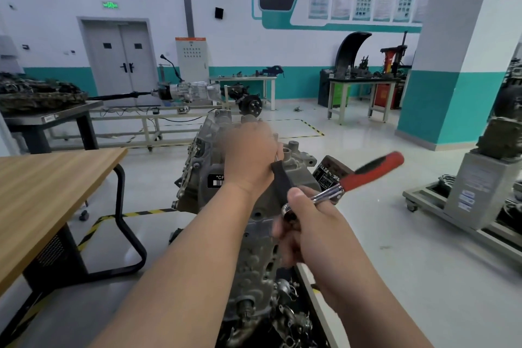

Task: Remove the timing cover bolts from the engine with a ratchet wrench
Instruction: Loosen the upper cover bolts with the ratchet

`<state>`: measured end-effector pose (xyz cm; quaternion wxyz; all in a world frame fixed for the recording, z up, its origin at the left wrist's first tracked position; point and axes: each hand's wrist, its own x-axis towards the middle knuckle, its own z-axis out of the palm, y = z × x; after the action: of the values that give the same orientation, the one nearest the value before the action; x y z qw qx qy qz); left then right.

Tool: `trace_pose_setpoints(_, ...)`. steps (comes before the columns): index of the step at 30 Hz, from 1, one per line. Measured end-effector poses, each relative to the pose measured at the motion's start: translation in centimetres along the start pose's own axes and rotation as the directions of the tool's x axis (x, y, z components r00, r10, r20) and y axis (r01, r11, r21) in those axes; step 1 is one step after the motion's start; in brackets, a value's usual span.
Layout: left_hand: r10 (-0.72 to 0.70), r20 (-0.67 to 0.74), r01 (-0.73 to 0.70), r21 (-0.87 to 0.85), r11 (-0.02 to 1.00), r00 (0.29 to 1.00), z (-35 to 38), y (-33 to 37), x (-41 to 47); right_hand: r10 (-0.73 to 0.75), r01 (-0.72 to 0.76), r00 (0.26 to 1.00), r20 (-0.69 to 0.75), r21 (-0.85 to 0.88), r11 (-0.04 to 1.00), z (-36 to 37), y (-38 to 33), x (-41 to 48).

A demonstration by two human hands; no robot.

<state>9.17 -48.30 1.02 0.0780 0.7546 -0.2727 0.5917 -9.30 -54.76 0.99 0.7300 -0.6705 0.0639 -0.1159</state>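
A grimy grey cast-metal engine (200, 155) stands at centre, running from the bottom edge up to mid-frame. Its ribbed, lumpy face looks upward, and a black barcode label (216, 180) sits on its upper part. A ratchet wrench (344, 184) hovers over that face, with a chrome head and shank and a red-and-black grip. The right hand (319, 223) pinches its head, and the handle angles up and to the right, blurred. The left hand (248, 155) rests on the engine's top. No individual bolt can be made out.
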Motion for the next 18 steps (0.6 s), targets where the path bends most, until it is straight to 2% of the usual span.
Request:
trace_pose_setpoints(2, -0.014, 0.044, 0.014, 0.010, 1.000, 0.999, -0.3, 0.0, -0.1, -0.100, 0.076, 0.993, -0.070, -0.289, 0.954, -0.2, -0.1, 0.1)
trace_pose_setpoints(3, -0.022, 0.047, 0.022, 0.006, 1.000, 0.999, -0.5, 0.2, -0.2, -0.166, 0.112, 0.983, -0.074, -0.473, 0.874, -0.1, -0.2, 0.0)
trace_pose_setpoints(5, -0.098, 0.033, 0.099, -0.034, 0.994, 0.995, -0.8, 0.6, 0.1, -0.309, 0.157, 0.951, -0.033, -0.806, 0.571, 0.2, -0.7, -0.1)
trace_pose_setpoints(6, -0.131, 0.083, 0.139, -0.099, 0.985, 0.988, -0.7, 0.6, 0.2, -0.370, 0.172, 0.929, 0.002, -0.887, 0.428, 0.4, -1.0, -0.2)
trace_pose_setpoints(7, -0.087, 0.217, 0.123, -0.155, 0.980, 0.972, -1.1, 0.7, 0.4, -0.407, 0.182, 0.913, 0.034, -0.927, 0.329, 0.6, -1.3, -0.3)
trace_pose_setpoints(8, -0.053, 0.394, 0.123, -0.156, 0.980, 0.918, -1.4, 0.7, 0.4, -0.422, 0.182, 0.905, 0.053, -0.945, 0.271, 0.8, -1.6, -0.4)
trace_pose_setpoints(9, -0.036, 0.474, 0.089, -0.090, 0.992, 0.880, -0.9, 0.7, 0.3, -0.430, 0.176, 0.901, 0.058, -0.955, 0.239, 0.9, -1.7, -0.3)
trace_pose_setpoints(10, -0.068, 0.628, 0.131, -0.055, 0.990, 0.776, -1.7, 1.0, 0.8, -0.439, 0.171, 0.896, 0.058, -0.960, 0.223, 1.0, -1.8, -0.4)
trace_pose_setpoints(11, -0.127, 0.709, 0.127, 0.052, 0.990, 0.694, -2.4, 0.5, 0.6, -0.453, 0.166, 0.890, 0.051, -0.961, 0.219, 0.9, -1.8, -0.4)
trace_pose_setpoints(12, -0.186, 0.699, 0.102, 0.161, 0.982, 0.691, -2.9, 0.1, 0.7, -0.465, 0.161, 0.884, 0.039, -0.960, 0.227, 0.8, -1.6, -0.5)
trace_pose_setpoints(14, -0.219, 0.449, 0.168, 0.151, 0.974, 0.866, -2.9, 1.1, 1.2, -0.481, 0.165, 0.876, 0.017, -0.950, 0.266, 0.5, -1.1, -0.4)
trace_pose_setpoints(15, -0.210, 0.451, 0.185, 0.099, 0.978, 0.867, -2.8, 1.2, 1.2, -0.479, 0.172, 0.878, 0.005, -0.936, 0.306, 0.4, -0.9, -0.3)
trace_pose_setpoints(16, -0.170, 0.419, 0.212, -0.055, 0.976, 0.892, -2.9, 1.1, 1.1, -0.461, 0.178, 0.887, -0.013, -0.913, 0.367, 0.3, -0.7, -0.2)
trace_pose_setpoints(18, -0.134, 0.360, 0.144, -0.002, 0.990, 0.923, -3.0, 1.3, 0.8, -0.371, 0.181, 0.926, -0.069, -0.782, 0.597, 0.3, -0.4, 0.2)
